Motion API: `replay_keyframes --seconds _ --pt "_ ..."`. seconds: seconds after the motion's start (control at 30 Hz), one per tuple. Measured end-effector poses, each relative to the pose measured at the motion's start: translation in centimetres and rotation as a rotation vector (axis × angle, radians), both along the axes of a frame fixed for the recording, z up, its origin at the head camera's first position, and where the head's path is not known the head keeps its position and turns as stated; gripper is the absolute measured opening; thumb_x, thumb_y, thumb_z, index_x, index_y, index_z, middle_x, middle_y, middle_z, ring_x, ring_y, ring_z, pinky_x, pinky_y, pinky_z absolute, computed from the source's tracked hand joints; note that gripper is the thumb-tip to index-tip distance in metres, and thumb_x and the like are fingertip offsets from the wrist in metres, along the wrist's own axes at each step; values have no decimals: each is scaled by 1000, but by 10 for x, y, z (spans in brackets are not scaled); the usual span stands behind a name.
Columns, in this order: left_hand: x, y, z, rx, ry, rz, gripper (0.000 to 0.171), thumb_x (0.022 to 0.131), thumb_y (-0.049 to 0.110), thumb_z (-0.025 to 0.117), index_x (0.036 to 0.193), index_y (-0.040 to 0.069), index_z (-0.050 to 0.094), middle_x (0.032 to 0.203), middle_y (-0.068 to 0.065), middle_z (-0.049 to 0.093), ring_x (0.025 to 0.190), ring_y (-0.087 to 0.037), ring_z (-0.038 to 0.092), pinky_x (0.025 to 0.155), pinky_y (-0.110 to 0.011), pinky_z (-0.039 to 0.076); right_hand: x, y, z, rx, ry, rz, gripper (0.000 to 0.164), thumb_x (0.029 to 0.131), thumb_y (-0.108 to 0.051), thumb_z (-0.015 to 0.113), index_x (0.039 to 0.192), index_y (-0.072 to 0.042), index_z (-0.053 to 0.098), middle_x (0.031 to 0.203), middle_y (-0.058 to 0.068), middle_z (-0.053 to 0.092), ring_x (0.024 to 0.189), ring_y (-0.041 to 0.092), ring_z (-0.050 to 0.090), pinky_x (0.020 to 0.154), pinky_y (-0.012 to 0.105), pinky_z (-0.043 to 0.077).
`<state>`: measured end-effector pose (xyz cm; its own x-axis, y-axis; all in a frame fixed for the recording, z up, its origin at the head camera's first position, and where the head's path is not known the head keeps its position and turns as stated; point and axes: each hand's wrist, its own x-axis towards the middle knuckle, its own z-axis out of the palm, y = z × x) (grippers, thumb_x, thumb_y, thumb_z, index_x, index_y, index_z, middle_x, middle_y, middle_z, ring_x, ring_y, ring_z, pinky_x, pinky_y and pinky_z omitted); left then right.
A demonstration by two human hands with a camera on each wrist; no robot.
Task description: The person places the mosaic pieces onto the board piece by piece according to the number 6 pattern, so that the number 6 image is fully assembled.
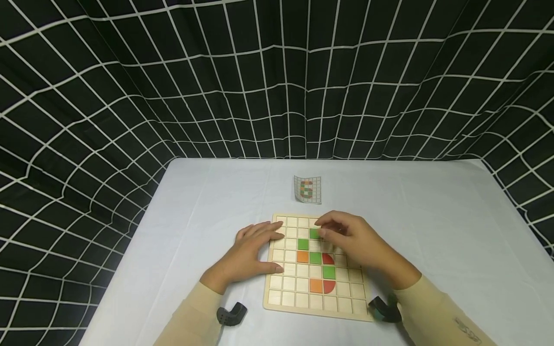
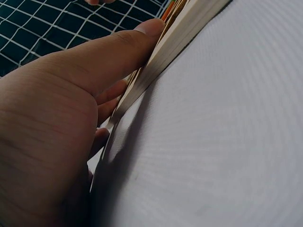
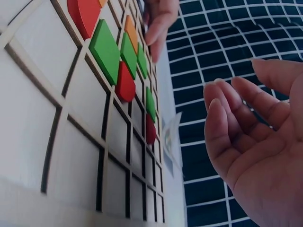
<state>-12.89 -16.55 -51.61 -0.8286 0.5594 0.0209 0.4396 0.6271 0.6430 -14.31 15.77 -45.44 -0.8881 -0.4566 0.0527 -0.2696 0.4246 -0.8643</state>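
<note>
A wooden grid board [image 1: 287,298] lies on the table, with coloured tiles in some cells. My left hand [image 1: 247,254] rests along its left edge, fingers spread and thumb on the rim. My right hand [image 1: 357,238] hovers over the upper right part, nearest a green tile [image 1: 314,233]. The right wrist view shows these fingers loosely bent, apart from the board, holding nothing. Further tiles include an orange square [image 1: 303,257], a red rounded piece [image 1: 328,259] and another green square [image 1: 329,272]. A far red piece [image 3: 150,130] appears in the right wrist view; my right hand hides it in the head view.
Beyond the board, a small pattern card [image 1: 308,190] shows a coloured shape on a grid. A white cloth covers the table [image 1: 207,192]. Black curtains [image 1: 285,86] with white grid lines stand around it. Dark devices [image 1: 232,315] sit at both wrists.
</note>
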Motion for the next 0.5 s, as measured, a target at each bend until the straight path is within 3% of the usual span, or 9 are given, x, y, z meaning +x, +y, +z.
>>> replay_keyframes --seconds 0.5 --pt "1 0 1 7 3 -2 74 88 52 89 150 22 62 174 6 36 159 -22 28 126 -55 10 6 45 -5 -119 -77 -11 26 109 -12 69 131 0 69 110 17 73 98 29 69 87 29 55"
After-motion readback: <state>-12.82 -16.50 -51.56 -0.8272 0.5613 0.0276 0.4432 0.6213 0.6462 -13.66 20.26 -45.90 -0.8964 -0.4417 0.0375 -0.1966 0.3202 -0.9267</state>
